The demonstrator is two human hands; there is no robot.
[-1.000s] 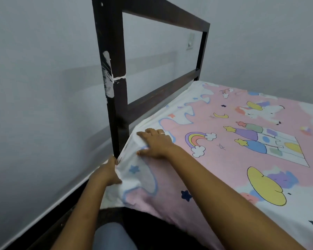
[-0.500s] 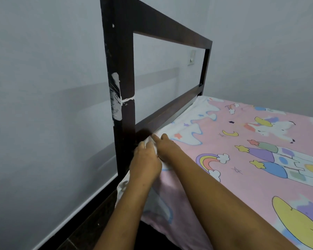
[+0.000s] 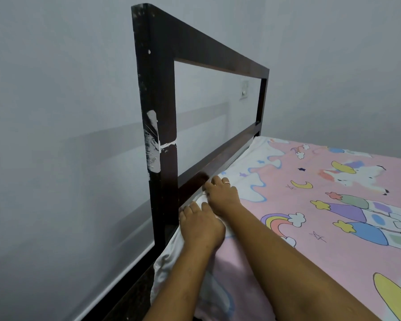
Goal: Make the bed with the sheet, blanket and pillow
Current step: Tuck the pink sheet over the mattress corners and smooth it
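Pink-and-white cloth sheet printed with rainbows, stars and a castle lies smooth over the bed, its white corner bunched beside the dark wooden headboard frame (post smeared with white paint). Left hand presses that corner, fingers straight. Right hand sits just beyond, ringed fingers bent onto the edge; pinching or not, can't tell. Plain grey walls.

A single head-worn camera looks forward and down, facing the headboard and the wall behind it. It sits close: both forearms enter from the bottom edge, the left hand and right hand lie at centre, and the sheet fills the right.
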